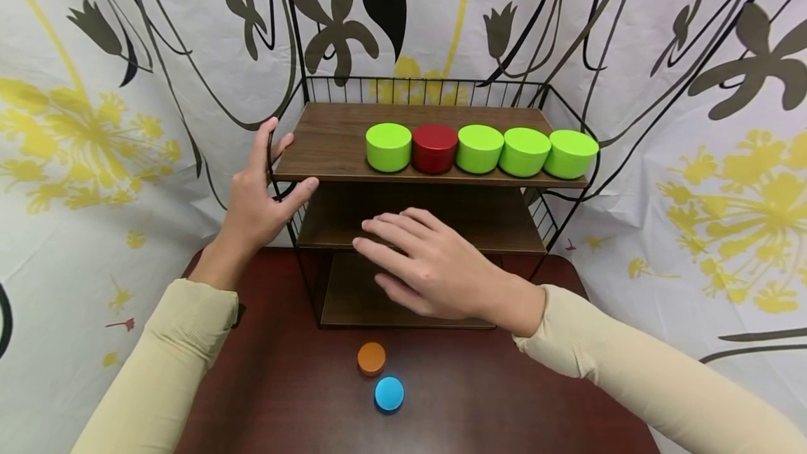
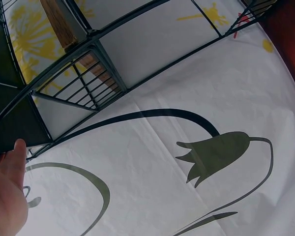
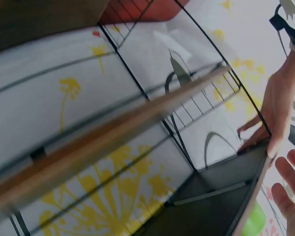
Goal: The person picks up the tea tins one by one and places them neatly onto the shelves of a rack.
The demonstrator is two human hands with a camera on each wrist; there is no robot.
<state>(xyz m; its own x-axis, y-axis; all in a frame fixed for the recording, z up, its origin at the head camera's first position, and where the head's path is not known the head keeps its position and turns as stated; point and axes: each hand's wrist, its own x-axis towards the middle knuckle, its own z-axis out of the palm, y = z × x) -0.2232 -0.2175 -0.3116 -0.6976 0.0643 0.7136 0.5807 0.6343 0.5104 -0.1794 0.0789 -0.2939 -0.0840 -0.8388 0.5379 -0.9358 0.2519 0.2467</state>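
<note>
My left hand (image 1: 255,205) is at the left front corner of a dark wire-framed shelf rack (image 1: 340,135). It holds the corner with the thumb below the top board and the fingers above, beside the post. In the left wrist view, part of that hand (image 2: 7,196) shows by the frame. My right hand (image 1: 435,265) hovers in front of the middle shelf with loosely straight fingers, holding nothing. On the top board, a red round container (image 1: 435,149) stands in a row with several green round containers (image 1: 389,148), one on its left and the others on its right.
An orange round container (image 1: 371,359) and a blue round container (image 1: 389,394) stand on the dark red table (image 1: 492,405) before the rack. The middle shelf (image 1: 334,219) and bottom shelf (image 1: 359,293) are partly behind my right hand. A patterned white curtain (image 1: 157,181) surrounds the table.
</note>
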